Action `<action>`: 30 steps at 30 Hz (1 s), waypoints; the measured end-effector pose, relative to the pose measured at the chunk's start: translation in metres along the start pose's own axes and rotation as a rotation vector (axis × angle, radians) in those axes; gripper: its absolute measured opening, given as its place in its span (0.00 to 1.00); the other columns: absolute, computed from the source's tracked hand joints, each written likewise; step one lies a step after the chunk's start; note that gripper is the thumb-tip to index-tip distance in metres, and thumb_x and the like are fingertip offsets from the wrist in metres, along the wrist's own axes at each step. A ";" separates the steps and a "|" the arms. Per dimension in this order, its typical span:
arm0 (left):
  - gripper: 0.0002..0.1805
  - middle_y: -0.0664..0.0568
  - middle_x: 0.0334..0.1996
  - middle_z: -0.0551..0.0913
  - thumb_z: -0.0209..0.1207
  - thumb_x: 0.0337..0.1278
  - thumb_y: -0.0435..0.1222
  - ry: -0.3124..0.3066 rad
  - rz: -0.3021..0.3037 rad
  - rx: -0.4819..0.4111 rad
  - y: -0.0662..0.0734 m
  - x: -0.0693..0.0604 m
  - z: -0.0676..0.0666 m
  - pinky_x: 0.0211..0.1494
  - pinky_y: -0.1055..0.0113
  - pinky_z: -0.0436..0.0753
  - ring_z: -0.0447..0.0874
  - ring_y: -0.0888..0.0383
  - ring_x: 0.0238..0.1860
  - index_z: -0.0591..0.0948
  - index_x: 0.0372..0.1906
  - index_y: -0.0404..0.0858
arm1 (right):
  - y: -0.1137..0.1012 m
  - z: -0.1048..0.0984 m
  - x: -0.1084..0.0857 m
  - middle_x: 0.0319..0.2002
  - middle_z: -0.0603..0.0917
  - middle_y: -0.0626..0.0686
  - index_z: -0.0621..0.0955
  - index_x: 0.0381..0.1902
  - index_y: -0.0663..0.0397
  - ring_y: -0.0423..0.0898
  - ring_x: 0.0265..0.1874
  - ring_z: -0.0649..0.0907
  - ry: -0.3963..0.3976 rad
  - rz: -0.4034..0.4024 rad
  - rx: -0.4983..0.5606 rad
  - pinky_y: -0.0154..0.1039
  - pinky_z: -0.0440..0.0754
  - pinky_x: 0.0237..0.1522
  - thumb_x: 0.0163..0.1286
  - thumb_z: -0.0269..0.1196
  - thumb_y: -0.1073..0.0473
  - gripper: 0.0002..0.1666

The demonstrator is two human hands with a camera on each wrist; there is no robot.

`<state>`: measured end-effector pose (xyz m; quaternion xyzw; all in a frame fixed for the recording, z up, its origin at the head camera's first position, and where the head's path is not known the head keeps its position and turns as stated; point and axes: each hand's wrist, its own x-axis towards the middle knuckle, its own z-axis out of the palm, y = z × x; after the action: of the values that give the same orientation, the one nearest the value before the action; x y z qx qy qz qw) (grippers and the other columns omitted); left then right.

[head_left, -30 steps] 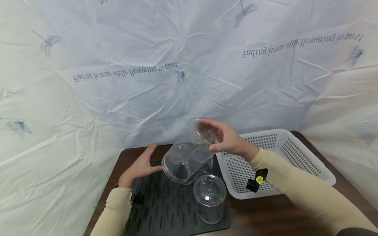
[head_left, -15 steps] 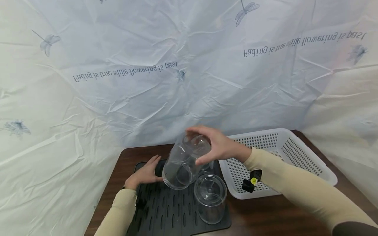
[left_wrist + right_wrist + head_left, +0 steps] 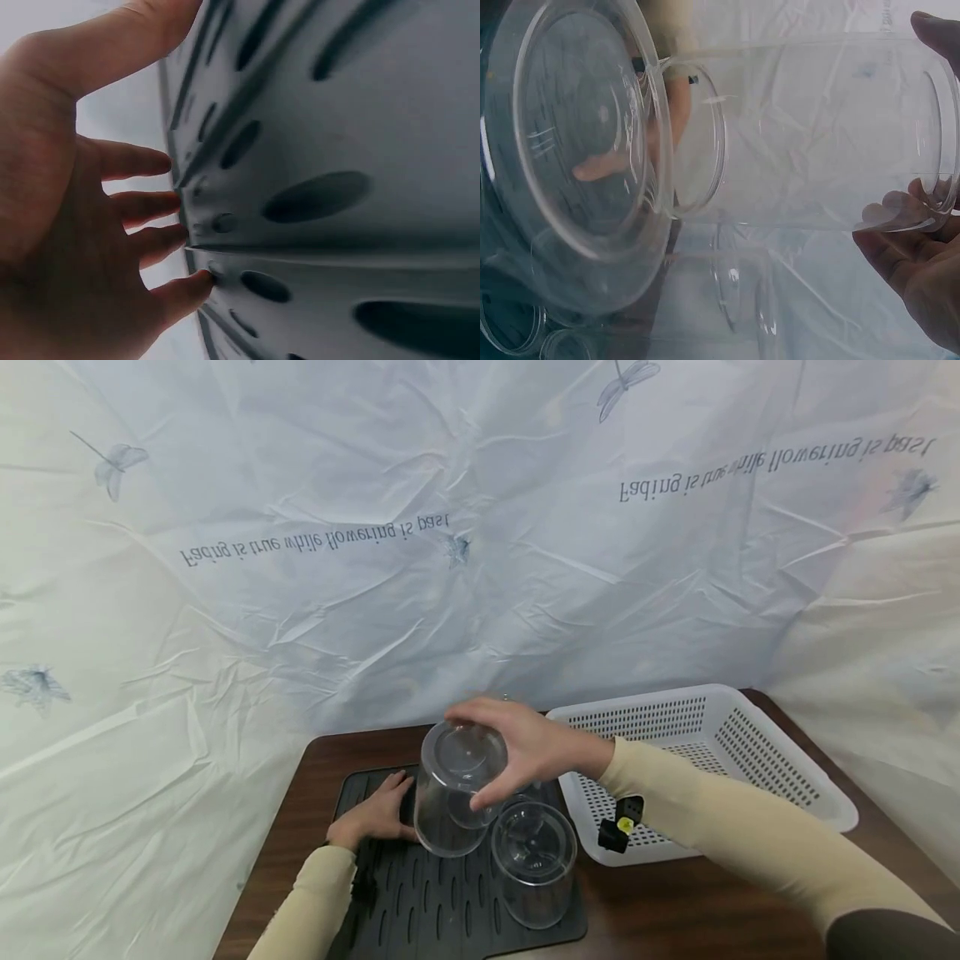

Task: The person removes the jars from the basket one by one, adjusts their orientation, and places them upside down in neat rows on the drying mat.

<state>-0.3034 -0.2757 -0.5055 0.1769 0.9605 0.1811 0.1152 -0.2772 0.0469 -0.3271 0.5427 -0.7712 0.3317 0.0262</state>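
My right hand [image 3: 517, 747] grips a clear cylindrical jar [image 3: 442, 818] round its base end. That jar is upside down, over the dark ribbed mat [image 3: 450, 910]; whether its rim touches the mat I cannot tell. In the right wrist view, fingers and thumb curl about the end of the jar [image 3: 817, 135]. Another clear jar [image 3: 534, 877] stands base up on the mat's right side. More clear rims show behind, partly hidden. My left hand [image 3: 378, 814], fingers spread, rests by the mat beside the held jar. The left wrist view has its fingertips touching the mat [image 3: 315, 150].
A white perforated basket [image 3: 780, 727] stands to the right on the brown wooden table [image 3: 660, 910]. Behind the table hangs a wrinkled pale sheet [image 3: 360, 610] with printed words and dragonflies.
My right hand has moved left and down, and the jar has turned from tilted to nearly upright, base up. My left hand has gone lower onto the mat, off the jar's side.
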 end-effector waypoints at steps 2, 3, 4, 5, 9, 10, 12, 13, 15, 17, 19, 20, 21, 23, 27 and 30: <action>0.60 0.30 0.74 0.52 0.74 0.40 0.55 -0.002 -0.006 0.021 0.000 0.001 0.001 0.69 0.36 0.62 0.48 0.31 0.74 0.59 0.73 0.29 | -0.001 0.004 0.002 0.61 0.74 0.48 0.67 0.71 0.52 0.41 0.56 0.76 -0.028 0.004 -0.003 0.37 0.79 0.54 0.43 0.78 0.41 0.59; 0.60 0.31 0.74 0.53 0.75 0.39 0.55 -0.003 -0.015 0.030 0.000 0.001 0.002 0.69 0.36 0.62 0.48 0.32 0.74 0.59 0.73 0.30 | -0.001 0.005 0.003 0.62 0.74 0.48 0.67 0.71 0.51 0.40 0.56 0.76 -0.044 0.006 -0.002 0.36 0.79 0.54 0.44 0.78 0.41 0.58; 0.59 0.30 0.74 0.53 0.75 0.39 0.55 0.000 -0.021 0.036 0.000 0.001 0.002 0.69 0.35 0.62 0.49 0.31 0.74 0.60 0.73 0.30 | -0.002 0.007 0.004 0.62 0.73 0.48 0.66 0.71 0.51 0.40 0.56 0.75 -0.059 0.006 -0.003 0.37 0.79 0.54 0.44 0.78 0.40 0.58; 0.59 0.31 0.74 0.53 0.75 0.38 0.55 0.002 -0.028 0.040 0.000 0.002 0.002 0.69 0.36 0.62 0.49 0.31 0.74 0.61 0.73 0.31 | -0.003 0.009 0.005 0.63 0.73 0.48 0.66 0.71 0.50 0.40 0.56 0.75 -0.076 0.010 -0.001 0.36 0.79 0.54 0.45 0.78 0.40 0.58; 0.59 0.31 0.74 0.53 0.76 0.36 0.55 0.001 -0.056 0.023 0.001 0.002 0.003 0.69 0.35 0.61 0.49 0.32 0.74 0.61 0.74 0.35 | -0.005 0.016 0.007 0.64 0.71 0.46 0.65 0.72 0.47 0.39 0.58 0.74 -0.140 0.036 -0.015 0.36 0.78 0.55 0.46 0.77 0.39 0.58; 0.59 0.31 0.74 0.54 0.77 0.36 0.55 0.000 -0.058 0.020 0.001 0.002 0.003 0.69 0.35 0.61 0.49 0.31 0.74 0.61 0.74 0.35 | -0.005 0.018 0.007 0.65 0.70 0.45 0.65 0.72 0.47 0.39 0.59 0.73 -0.153 0.041 -0.022 0.36 0.78 0.56 0.46 0.77 0.38 0.59; 0.59 0.32 0.74 0.53 0.77 0.36 0.54 -0.005 -0.064 0.012 0.001 0.001 0.004 0.69 0.35 0.60 0.48 0.31 0.74 0.61 0.74 0.35 | -0.006 0.022 0.008 0.66 0.69 0.45 0.64 0.72 0.46 0.40 0.61 0.72 -0.176 0.052 -0.049 0.37 0.77 0.58 0.45 0.77 0.37 0.59; 0.60 0.32 0.74 0.53 0.77 0.36 0.54 -0.005 -0.064 0.009 0.001 0.002 0.004 0.69 0.34 0.59 0.48 0.31 0.74 0.61 0.74 0.35 | -0.006 0.024 0.008 0.67 0.68 0.46 0.64 0.72 0.46 0.40 0.62 0.71 -0.188 0.056 -0.060 0.38 0.76 0.59 0.45 0.77 0.37 0.59; 0.59 0.32 0.74 0.53 0.77 0.36 0.54 -0.006 -0.063 0.009 0.000 0.002 0.005 0.70 0.35 0.58 0.48 0.32 0.75 0.61 0.74 0.35 | -0.006 0.027 0.009 0.69 0.66 0.47 0.63 0.73 0.45 0.42 0.67 0.68 -0.214 0.073 -0.080 0.41 0.74 0.62 0.46 0.76 0.36 0.60; 0.58 0.32 0.74 0.53 0.77 0.37 0.52 -0.004 -0.057 0.010 -0.001 0.003 0.006 0.70 0.34 0.57 0.47 0.32 0.75 0.61 0.74 0.35 | -0.005 0.031 0.010 0.70 0.65 0.48 0.62 0.74 0.45 0.43 0.68 0.67 -0.239 0.078 -0.099 0.42 0.73 0.63 0.46 0.76 0.35 0.60; 0.57 0.31 0.74 0.54 0.77 0.38 0.50 0.000 -0.043 0.018 -0.001 0.002 0.007 0.70 0.34 0.57 0.48 0.31 0.74 0.62 0.74 0.35 | -0.005 0.036 0.010 0.70 0.65 0.50 0.62 0.74 0.46 0.44 0.68 0.67 -0.262 0.078 -0.107 0.42 0.73 0.64 0.47 0.75 0.35 0.61; 0.56 0.31 0.74 0.54 0.77 0.38 0.49 -0.001 -0.036 0.020 -0.002 0.003 0.007 0.70 0.34 0.57 0.48 0.31 0.74 0.62 0.73 0.34 | -0.005 0.039 0.011 0.69 0.65 0.50 0.62 0.74 0.46 0.44 0.68 0.67 -0.273 0.074 -0.114 0.42 0.72 0.64 0.47 0.75 0.35 0.61; 0.55 0.31 0.74 0.54 0.77 0.39 0.48 -0.002 -0.030 0.022 -0.002 0.002 0.007 0.70 0.33 0.57 0.48 0.31 0.74 0.62 0.73 0.33 | -0.005 0.041 0.011 0.69 0.66 0.50 0.61 0.74 0.47 0.44 0.67 0.67 -0.283 0.067 -0.122 0.41 0.72 0.65 0.47 0.75 0.34 0.61; 0.55 0.31 0.73 0.54 0.76 0.40 0.48 -0.005 -0.016 0.032 -0.003 0.002 0.007 0.69 0.33 0.58 0.49 0.31 0.74 0.62 0.72 0.31 | -0.005 0.047 0.011 0.68 0.66 0.51 0.62 0.74 0.49 0.45 0.66 0.68 -0.301 0.048 -0.138 0.40 0.72 0.65 0.48 0.75 0.34 0.61; 0.54 0.31 0.74 0.54 0.73 0.43 0.49 -0.019 -0.006 0.052 -0.004 0.002 0.007 0.69 0.34 0.59 0.48 0.32 0.74 0.61 0.72 0.28 | -0.006 0.054 0.011 0.68 0.65 0.51 0.61 0.74 0.49 0.45 0.67 0.67 -0.345 0.046 -0.187 0.38 0.70 0.67 0.48 0.74 0.32 0.62; 0.53 0.31 0.74 0.53 0.73 0.44 0.49 -0.027 -0.016 0.056 -0.003 0.002 0.006 0.70 0.34 0.58 0.48 0.32 0.74 0.61 0.72 0.28 | -0.006 0.058 0.010 0.67 0.65 0.51 0.60 0.75 0.48 0.44 0.65 0.68 -0.369 0.056 -0.223 0.36 0.71 0.65 0.49 0.72 0.31 0.62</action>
<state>-0.3040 -0.2755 -0.5123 0.1749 0.9650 0.1507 0.1243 -0.2580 0.0063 -0.3651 0.5665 -0.8095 0.1401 -0.0649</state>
